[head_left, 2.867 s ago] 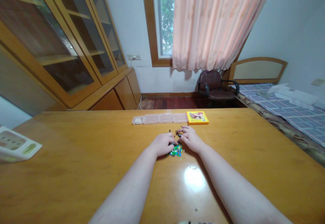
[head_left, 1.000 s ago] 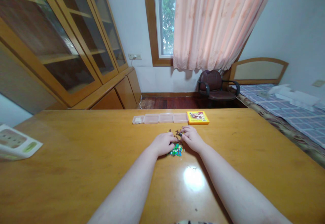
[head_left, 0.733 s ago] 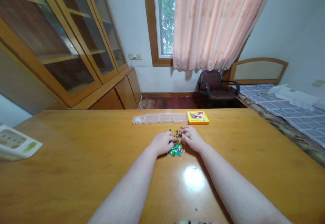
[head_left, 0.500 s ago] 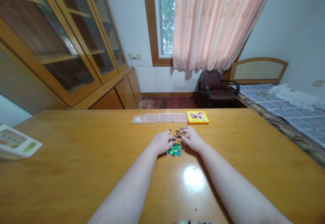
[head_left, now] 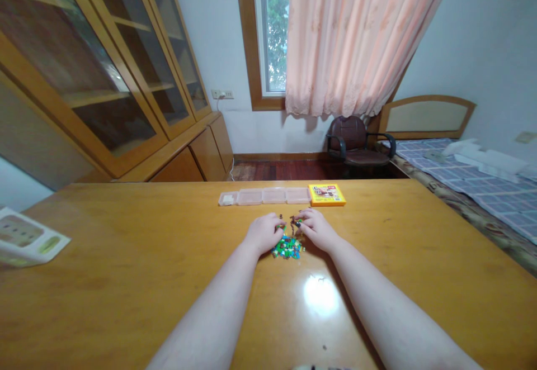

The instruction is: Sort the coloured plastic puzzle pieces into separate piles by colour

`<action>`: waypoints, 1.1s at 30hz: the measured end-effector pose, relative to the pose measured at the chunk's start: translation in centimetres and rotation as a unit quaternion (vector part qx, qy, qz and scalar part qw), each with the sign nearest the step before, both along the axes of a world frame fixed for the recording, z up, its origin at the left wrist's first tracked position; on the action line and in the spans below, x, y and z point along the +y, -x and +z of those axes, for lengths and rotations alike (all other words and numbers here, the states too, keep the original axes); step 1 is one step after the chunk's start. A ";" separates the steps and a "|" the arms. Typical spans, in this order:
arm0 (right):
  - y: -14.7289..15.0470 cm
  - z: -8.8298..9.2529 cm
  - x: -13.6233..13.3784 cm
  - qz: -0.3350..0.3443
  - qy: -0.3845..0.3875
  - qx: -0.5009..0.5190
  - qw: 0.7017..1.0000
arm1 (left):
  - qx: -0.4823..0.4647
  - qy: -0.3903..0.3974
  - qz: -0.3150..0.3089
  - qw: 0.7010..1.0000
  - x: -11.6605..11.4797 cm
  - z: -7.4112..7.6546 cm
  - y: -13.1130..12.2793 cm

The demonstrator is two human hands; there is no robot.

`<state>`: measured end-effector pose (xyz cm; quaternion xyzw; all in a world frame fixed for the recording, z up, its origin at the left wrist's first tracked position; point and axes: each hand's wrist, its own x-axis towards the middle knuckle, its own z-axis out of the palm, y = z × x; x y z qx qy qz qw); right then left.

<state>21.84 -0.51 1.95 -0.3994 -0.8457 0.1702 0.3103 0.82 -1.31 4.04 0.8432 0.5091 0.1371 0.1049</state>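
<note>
A small heap of tiny toy bricks (head_left: 287, 248), mostly green, blue and white, lies on the wooden table between my hands. My left hand (head_left: 263, 232) rests at its upper left, fingers curled together at the edge. Whatever those fingertips may hold is too small to make out. Across from it, my right hand (head_left: 318, 228) has its fingers bent and apart over the upper right side. Loose brown pieces (head_left: 292, 227) lie by its fingertips, above the heap. Part of the heap is hidden behind the left fingers.
A row of clear plastic trays (head_left: 274, 195) stands along the table's (head_left: 126, 280) far side, beside a yellow box (head_left: 328, 195). A white package (head_left: 31, 237) sits at the left edge. Beyond the table are a chair (head_left: 354, 141) and a bed (head_left: 470, 169).
My left fingers have drawn back slightly to the left. The brown pieces between the hands have shifted, and more of the heap's upper part shows. My right hand has barely moved.
</note>
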 end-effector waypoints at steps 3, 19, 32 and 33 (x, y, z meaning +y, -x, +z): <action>0.1 -0.1 -0.1 0.020 0.009 -0.018 1.000 | 0.018 0.013 -0.003 1.000 0.0 -0.1 0.0; 0.2 -0.2 -0.3 -0.013 0.038 -0.064 0.997 | -0.009 0.031 -0.010 0.999 0.4 0.8 1.3; 0.8 0.6 -1.0 0.014 0.049 -0.077 0.996 | -0.076 0.168 -0.064 0.981 1.4 -0.2 3.2; 0.9 0.6 -1.1 0.019 0.052 -0.083 0.995 | -0.078 0.166 -0.067 0.981 1.4 -0.3 3.1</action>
